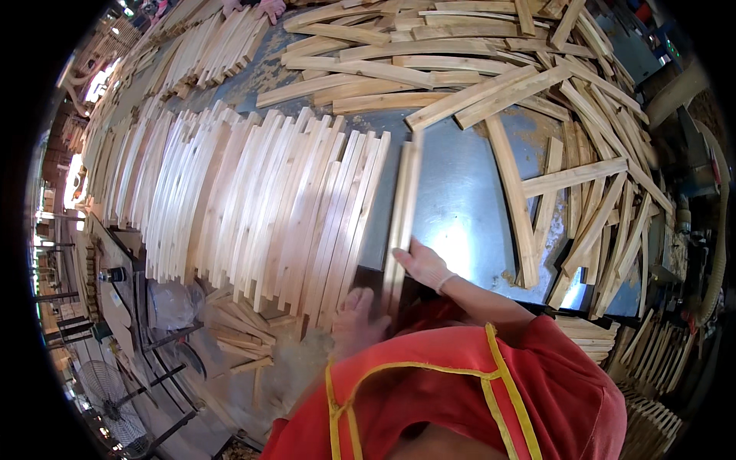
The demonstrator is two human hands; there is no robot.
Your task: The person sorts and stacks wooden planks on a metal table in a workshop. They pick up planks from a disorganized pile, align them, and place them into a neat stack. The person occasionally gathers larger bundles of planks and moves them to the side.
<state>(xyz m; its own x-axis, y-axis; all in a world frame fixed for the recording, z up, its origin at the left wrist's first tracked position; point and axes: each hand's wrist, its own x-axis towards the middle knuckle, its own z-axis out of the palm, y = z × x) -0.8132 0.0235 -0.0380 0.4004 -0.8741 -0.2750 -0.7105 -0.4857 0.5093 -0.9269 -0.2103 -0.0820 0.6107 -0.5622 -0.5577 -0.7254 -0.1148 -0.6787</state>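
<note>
My right hand [425, 264] is closed on the edge of a narrow wooden slat [404, 207], perhaps two side by side. The slat points away from me over the metal table and stands a little apart from the row to its left. My left hand [356, 318] is smeared by motion at the near ends of that row, and its finger pose is unclear. The long row of pale slats [261, 199] lies side by side, its near ends uneven and jutting past the table edge.
Loose slats [429, 69] are heaped across the far side and down the right of the metal table [456, 199]. Another person's gloved hand [270, 9] is by slats at the far left. Short offcuts [238, 333] and a fan [111, 402] are at lower left.
</note>
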